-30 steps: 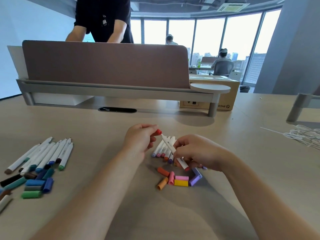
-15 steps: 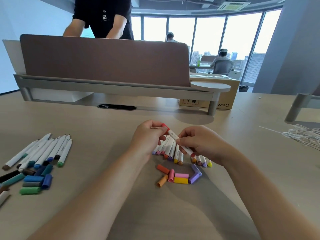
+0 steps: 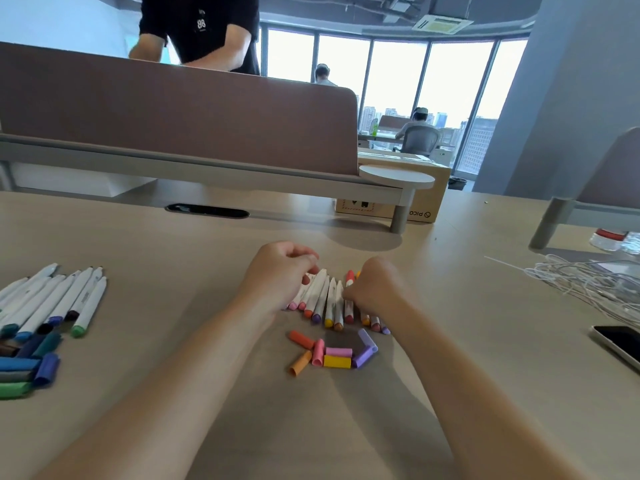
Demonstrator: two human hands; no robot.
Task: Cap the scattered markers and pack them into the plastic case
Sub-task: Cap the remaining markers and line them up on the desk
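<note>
From the head camera, a row of markers (image 3: 327, 303) is lying side by side mid-table (image 3: 173, 244), coloured ends pointing toward the person; the left hand (image 3: 280, 271) is curling its fingers over the row's far ends, touching them, though whether it is gripping any cannot be told; the right hand (image 3: 375, 289) is pinching a red-capped marker (image 3: 349, 278) at the row's right side; loose caps (image 3: 332, 353) in orange, pink, yellow and purple are sitting just nearer than the row; well apart at the left edge, a second batch of markers (image 3: 62, 299) is fanning out beside dark caps (image 3: 27, 362); a phone (image 3: 620, 341) and white cables (image 3: 585, 282) are lying at the right.
</note>
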